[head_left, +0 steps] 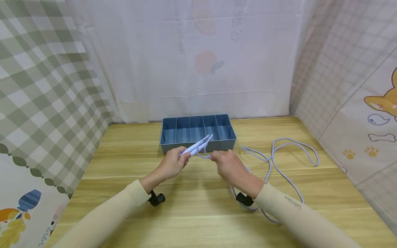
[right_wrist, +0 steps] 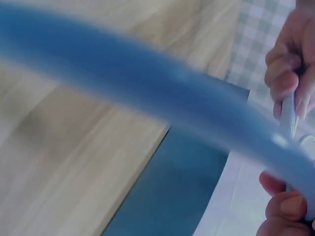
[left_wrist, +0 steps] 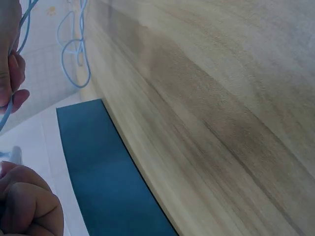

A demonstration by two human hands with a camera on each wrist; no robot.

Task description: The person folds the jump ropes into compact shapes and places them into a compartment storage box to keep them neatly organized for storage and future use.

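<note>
My left hand grips the pale lavender handles of a jump rope, held side by side and slanting up to the right. To its right, my right hand pinches the rope's cord, which loops near the handle ends. In the right wrist view a stretch of cord crosses blurred in front of the camera. From the left wrist, cord shows passing between the right hand's fingers. The fingers partly cover the handles.
A blue-grey box with several compartments stands behind the hands at the table's back. Loose cord sprawls over the wooden table on the right. Patterned cloth hangs at the back and both sides.
</note>
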